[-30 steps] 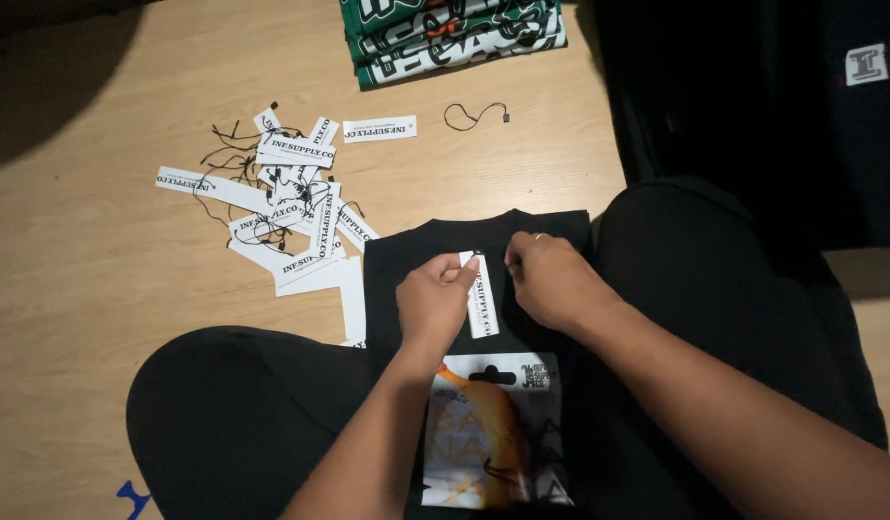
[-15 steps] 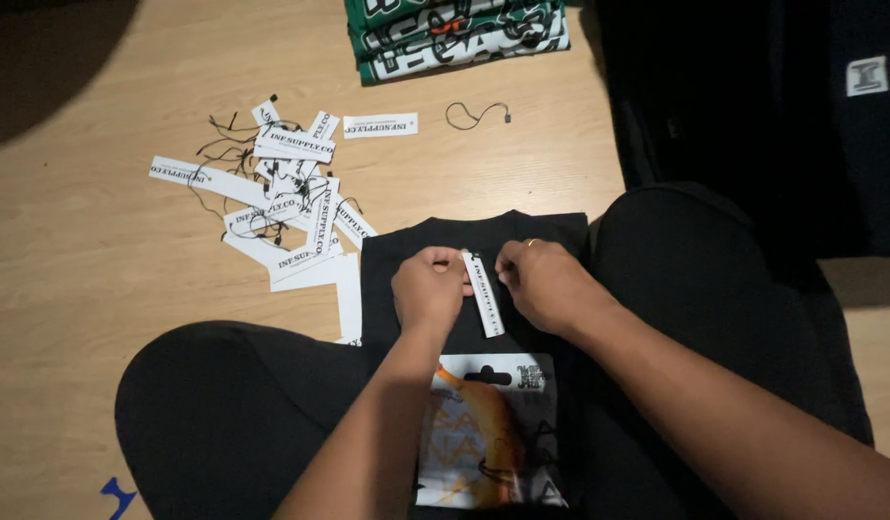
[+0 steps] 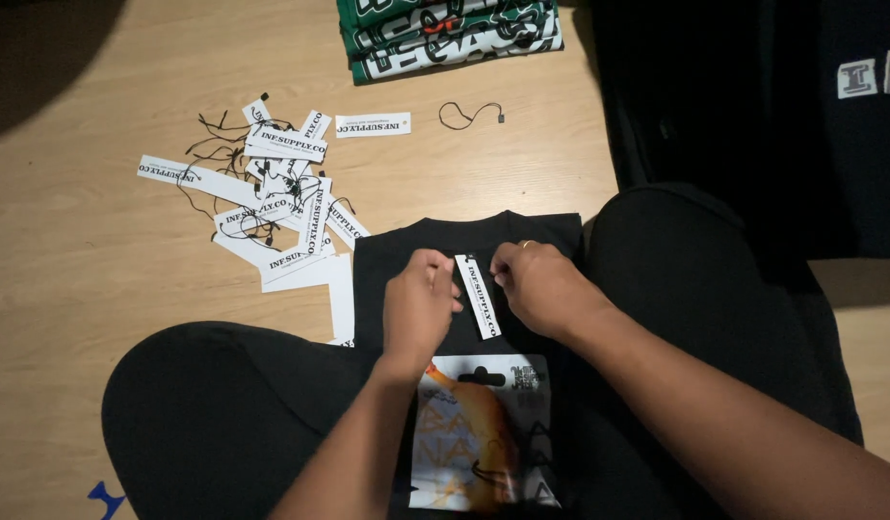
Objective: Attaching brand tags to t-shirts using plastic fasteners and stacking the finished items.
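Observation:
A folded black garment lies on my lap, its collar end pointing away from me. A long white paper tag with black print rests on it between my hands. My left hand pinches at the tag's left edge with fingers curled. The fingertips of my right hand, which wears a ring, are closed at the tag's upper right, near its string. A printed graphic in orange and white shows lower on the garment.
A heap of several white tags with black strings lies on the wooden floor to the left. One loose tag and a loose black string lie farther off. Folded green printed garments are stacked at the top. Dark clothing fills the right.
Both hands stay at the tag on the garment; the fingers have shifted slightly and the tag has turned a little. The view has drifted slightly.

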